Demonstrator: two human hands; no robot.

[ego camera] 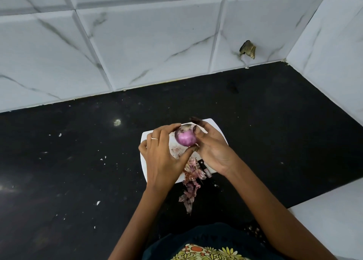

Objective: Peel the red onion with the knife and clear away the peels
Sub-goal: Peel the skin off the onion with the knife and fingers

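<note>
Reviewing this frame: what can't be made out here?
Head view only:
- Knife: only the handle shows; right hand and peels cover the blade.
- Cutting board: mostly covered by both hands.
- Red onion: its far side faces away; left hand hides its left edge.

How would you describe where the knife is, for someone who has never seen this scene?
On the black counter lies a white cutting board. At its near right edge, beside the purple onion peels, rests the knife, dark-handled, mostly hidden under the right hand.
</note>
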